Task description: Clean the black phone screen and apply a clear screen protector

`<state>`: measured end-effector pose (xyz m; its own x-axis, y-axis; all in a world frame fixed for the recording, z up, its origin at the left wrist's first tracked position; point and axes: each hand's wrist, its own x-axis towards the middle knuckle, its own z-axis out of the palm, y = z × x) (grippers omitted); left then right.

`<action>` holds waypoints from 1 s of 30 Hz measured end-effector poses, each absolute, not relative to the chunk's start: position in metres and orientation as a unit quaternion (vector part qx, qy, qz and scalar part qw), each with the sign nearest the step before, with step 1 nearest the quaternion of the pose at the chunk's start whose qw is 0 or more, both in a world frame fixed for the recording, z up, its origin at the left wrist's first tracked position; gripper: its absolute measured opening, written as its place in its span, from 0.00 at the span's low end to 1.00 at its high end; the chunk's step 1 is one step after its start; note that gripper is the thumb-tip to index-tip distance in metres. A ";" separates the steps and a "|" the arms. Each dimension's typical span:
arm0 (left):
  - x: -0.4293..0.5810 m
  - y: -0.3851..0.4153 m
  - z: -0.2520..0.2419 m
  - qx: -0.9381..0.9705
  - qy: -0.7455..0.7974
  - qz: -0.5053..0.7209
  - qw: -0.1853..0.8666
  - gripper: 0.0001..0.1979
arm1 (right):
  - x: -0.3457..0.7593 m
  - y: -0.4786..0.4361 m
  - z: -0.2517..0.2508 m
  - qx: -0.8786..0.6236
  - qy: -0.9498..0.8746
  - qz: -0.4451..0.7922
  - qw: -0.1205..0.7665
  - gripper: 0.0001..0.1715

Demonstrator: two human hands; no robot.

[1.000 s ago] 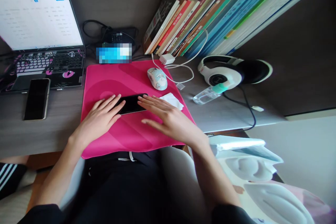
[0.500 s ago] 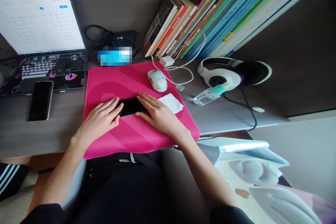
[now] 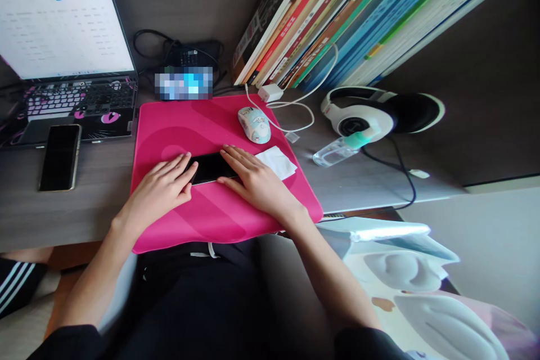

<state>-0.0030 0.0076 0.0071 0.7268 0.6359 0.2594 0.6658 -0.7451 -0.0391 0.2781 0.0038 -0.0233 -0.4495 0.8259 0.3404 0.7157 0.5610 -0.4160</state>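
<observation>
A black smartphone [image 3: 210, 168] lies lengthwise, screen up, on a pink desk mat [image 3: 189, 121]. Its left end is held by my left hand [image 3: 162, 188], with fingertips at the edge and the thumb near the front corner. My right hand [image 3: 255, 180] covers the other end, fingers over the top and thumb along the front edge. Both ends of the phone are partly hidden under my fingers. Beside my right fingers is a folded white cloth or tissue [image 3: 277, 162]. A patterned mouse [image 3: 254, 125] sits farther back on the mat.
An open laptop [image 3: 71, 104] stands at the left, with a second phone [image 3: 61, 157] at its front edge. Books [image 3: 270, 34] line the back. To the right are a white cable with its charger [image 3: 270, 92], a clear bottle [image 3: 335, 152] and headphones [image 3: 358, 115].
Both hands keep their places on the smartphone, with hardly any visible motion. The whole view has shifted slightly, so the desk items appear a little higher.
</observation>
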 end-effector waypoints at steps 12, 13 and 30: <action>0.000 0.006 0.009 -0.929 -0.353 -0.097 0.062 0.25 | 0.278 0.002 -0.022 -0.463 -0.843 0.109 0.250 0.37; 0.000 0.006 0.009 -0.929 -0.354 -0.094 0.060 0.25 | 0.278 0.002 -0.022 -0.464 -0.843 0.108 0.250 0.37; 0.000 0.006 0.008 -0.927 -0.358 -0.102 0.036 0.27 | 0.279 0.002 -0.022 -0.461 -0.844 0.110 0.252 0.38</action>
<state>0.0004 0.0056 0.0076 0.7221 0.6573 0.2158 0.6721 -0.7404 0.0062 0.2788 0.0023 -0.0219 -0.4476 0.8334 0.3241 0.7230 0.5506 -0.4173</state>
